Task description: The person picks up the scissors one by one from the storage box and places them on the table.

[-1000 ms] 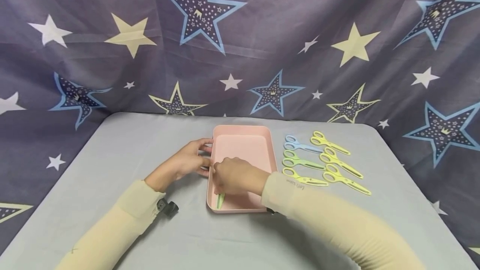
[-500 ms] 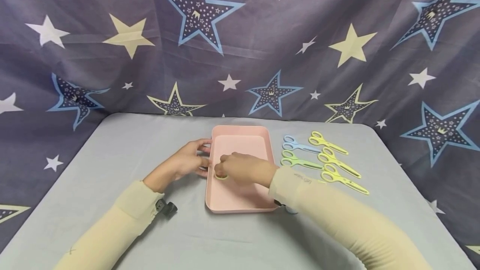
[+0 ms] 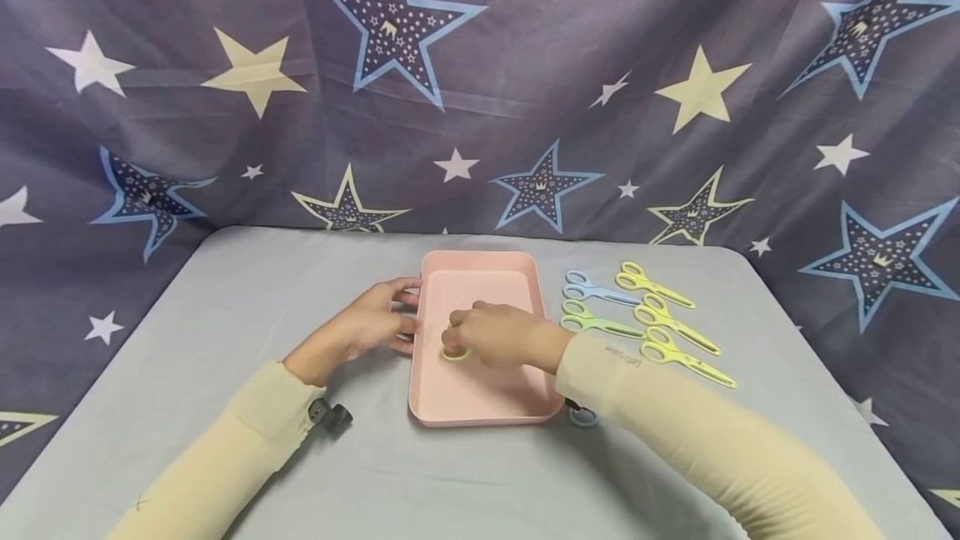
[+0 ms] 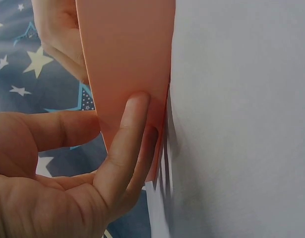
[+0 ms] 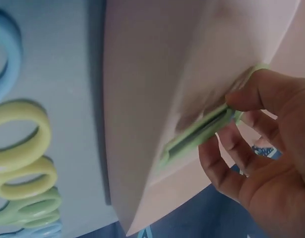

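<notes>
Over the floor of a pink tray (image 3: 483, 290), my right hand (image 3: 491, 336) pinches green scissors (image 5: 194, 136) between thumb and fingers. The right wrist view shows their narrow blade end pointing away from the palm, down toward the tray floor. Only a pale green edge of these scissors (image 3: 455, 356) shows below the fingers in the head view. My left hand (image 3: 371, 323) is at the tray's left side. In the left wrist view its extended fingers (image 4: 135, 111) lie against the outer wall, with the thumb at the rim.
Right of the tray lie blue scissors (image 3: 600, 292), green scissors (image 3: 603, 322) and several yellow scissors (image 3: 678, 325). A blue handle loop (image 3: 582, 417) peeks out below my right cuff. A starry cloth (image 3: 480, 90) hangs behind the grey table (image 3: 300, 273).
My right hand has shifted right and slightly back from the tray's left wall with the green scissors, whose blade no longer shows in the head view. The left hand stays at the tray.
</notes>
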`<state>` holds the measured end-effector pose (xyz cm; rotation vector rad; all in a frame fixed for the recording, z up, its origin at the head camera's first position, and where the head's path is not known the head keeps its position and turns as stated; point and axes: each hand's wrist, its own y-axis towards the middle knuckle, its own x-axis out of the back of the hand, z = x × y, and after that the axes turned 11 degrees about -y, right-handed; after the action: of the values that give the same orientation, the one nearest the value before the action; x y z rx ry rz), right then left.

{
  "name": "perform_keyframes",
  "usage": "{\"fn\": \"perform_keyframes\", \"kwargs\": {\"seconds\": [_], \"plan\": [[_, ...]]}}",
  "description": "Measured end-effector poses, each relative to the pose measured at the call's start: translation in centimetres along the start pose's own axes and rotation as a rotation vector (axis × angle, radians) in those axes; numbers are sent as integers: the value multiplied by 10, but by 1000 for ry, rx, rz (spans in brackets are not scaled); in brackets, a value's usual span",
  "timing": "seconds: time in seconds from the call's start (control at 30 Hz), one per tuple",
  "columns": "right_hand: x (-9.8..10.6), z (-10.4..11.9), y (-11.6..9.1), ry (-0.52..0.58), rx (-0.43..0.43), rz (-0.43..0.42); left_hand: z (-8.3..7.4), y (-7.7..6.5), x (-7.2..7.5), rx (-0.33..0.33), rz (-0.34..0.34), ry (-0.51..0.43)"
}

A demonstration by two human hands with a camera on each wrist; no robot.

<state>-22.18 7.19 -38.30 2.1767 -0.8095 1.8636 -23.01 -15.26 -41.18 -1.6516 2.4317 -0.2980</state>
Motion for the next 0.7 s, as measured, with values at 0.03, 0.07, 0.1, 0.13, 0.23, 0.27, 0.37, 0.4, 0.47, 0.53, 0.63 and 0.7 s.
{"fn": "perform_keyframes", "kwargs": {"seconds": [0.03,0.07,0.1,0.13,0.23,0.27,0.37,0.4,0.47,0.53,0.63,0.7], "plan": [[1,-1,-1,-10,-3,-5,0,0,0,0,3,-1],[3,-2,-2,-18,-4,-14,0,0,0,2,0,-4],[5,-3,-3,-24,-9,-24,0,0,0,2,0,-6],[6,-4,-5,-29,-14,-36,0,0,0,2,1,-6],[14,-8,-11,-26,-19,-82,0,0,0,-1,7,-7],[16,-10,-14,-28,-20,-99,0,0,0,0,6,-8],[23,-15,-26,-31,-19,-162,1,1,1,-6,7,-12],[24,-18,-30,-40,-19,-187,1,1,1,-8,6,-13],[26,-23,-41,-45,-25,-244,2,1,2,-11,7,-18],[27,-28,-54,-41,-26,-308,2,1,2,-12,10,-20],[25,-38,-79,-22,-46,-395,3,2,1,-9,10,-21],[21,-44,-96,-13,-65,-440,3,2,1,-8,15,-20]]}}
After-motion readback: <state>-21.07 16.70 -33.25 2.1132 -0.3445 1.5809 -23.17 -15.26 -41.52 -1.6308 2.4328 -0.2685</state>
